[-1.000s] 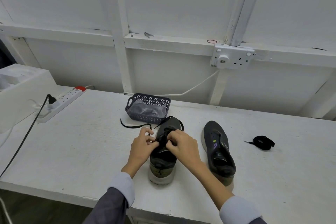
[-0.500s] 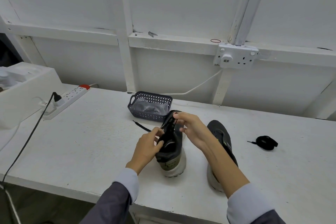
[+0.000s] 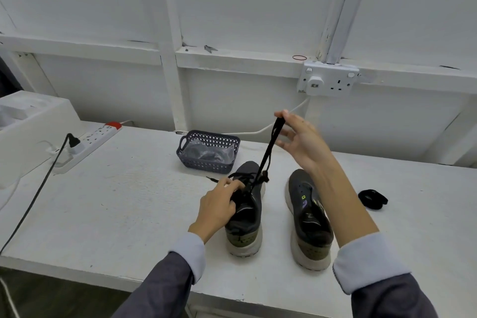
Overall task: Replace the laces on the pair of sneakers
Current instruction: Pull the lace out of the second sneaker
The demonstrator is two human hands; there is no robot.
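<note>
The left hand (image 3: 219, 205) is gripping the left sneaker (image 3: 245, 217) at the tabletop's (image 3: 116, 201) centre. The right hand (image 3: 303, 141) is pinching its lace (image 3: 268, 152), holding it taut toward one o'clock. A clean pull is probably running straight along the lace, with the shoe pinned down. A basket (image 3: 207, 162) is sitting at twelve o'clock, under a white boarded wall (image 3: 232, 8).

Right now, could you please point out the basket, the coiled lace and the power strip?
basket (image 3: 204, 164): head view, front wall.
coiled lace (image 3: 372, 199): head view, bundle's middle.
power strip (image 3: 96, 136): head view, top face.

No text can be read; the small yellow-green and purple marks (image 3: 304, 199) inside the right-hand sneaker (image 3: 313, 231) are too blurred.
</note>
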